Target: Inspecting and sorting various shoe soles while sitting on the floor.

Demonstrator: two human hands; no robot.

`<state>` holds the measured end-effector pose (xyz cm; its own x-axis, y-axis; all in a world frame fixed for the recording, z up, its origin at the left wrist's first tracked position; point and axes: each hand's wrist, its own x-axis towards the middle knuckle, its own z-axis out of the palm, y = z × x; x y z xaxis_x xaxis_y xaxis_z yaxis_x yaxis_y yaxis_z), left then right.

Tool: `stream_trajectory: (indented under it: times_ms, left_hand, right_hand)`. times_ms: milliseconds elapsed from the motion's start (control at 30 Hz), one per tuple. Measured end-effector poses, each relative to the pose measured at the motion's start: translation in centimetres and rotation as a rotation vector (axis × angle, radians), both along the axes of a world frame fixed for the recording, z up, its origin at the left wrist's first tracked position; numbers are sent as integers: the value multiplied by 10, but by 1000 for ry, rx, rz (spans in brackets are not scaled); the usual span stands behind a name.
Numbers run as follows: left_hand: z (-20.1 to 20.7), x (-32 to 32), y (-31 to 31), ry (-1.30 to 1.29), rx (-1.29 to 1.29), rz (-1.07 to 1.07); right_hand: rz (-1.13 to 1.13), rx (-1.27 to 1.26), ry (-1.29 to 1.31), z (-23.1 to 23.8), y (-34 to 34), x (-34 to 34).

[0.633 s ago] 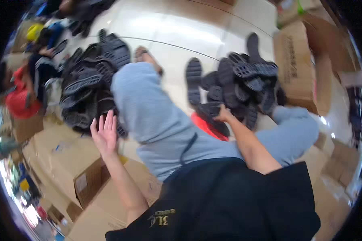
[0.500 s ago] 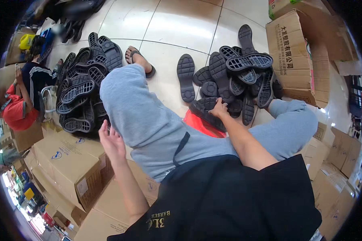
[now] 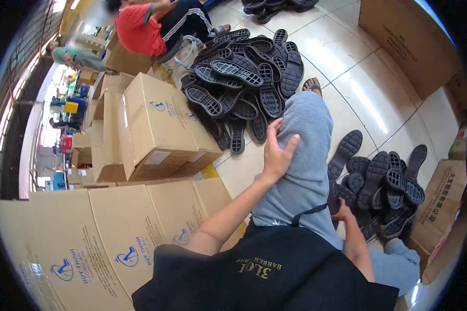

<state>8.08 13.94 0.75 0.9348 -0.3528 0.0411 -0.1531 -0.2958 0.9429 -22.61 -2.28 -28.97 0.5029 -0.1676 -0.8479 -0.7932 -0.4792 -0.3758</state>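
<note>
Black shoe soles point(image 3: 374, 173) heaped on floor point(image 3: 360, 88), right hand point(image 3: 342, 211) at them, grip unclear; left hand point(image 3: 278, 158) loosely open by grey trouser knee point(image 3: 310, 118).

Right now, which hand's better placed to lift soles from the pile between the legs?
Right, likely: the right hand is at the pile, apparently touching a dark sole; the left hand rests against the left knee, farther off.

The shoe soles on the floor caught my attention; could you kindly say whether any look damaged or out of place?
No damage stands out. The left heap of black soles and the smaller right heap lie jumbled at mixed angles, which looks like loose piling rather than a spill.
</note>
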Motion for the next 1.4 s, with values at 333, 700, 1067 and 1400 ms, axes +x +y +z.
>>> stream_trajectory:
  times_ms: [333,700,1067,1400]
  left_hand:
    - [15,-8,5,-263,55,80]
    - [38,-68,-54,-366,-18,-597]
    - [43,-101,-49,319,94,-970]
    - [77,-106,-56,365,-83,-1184]
  right_hand:
    - [-111,-292,-68,85,-50,44]
    - [-59,-594,-737,328,-89,78]
    - [-780,-554,-1337,357,-99,88]
    - [-1376,475,-1114,268,-122,56]
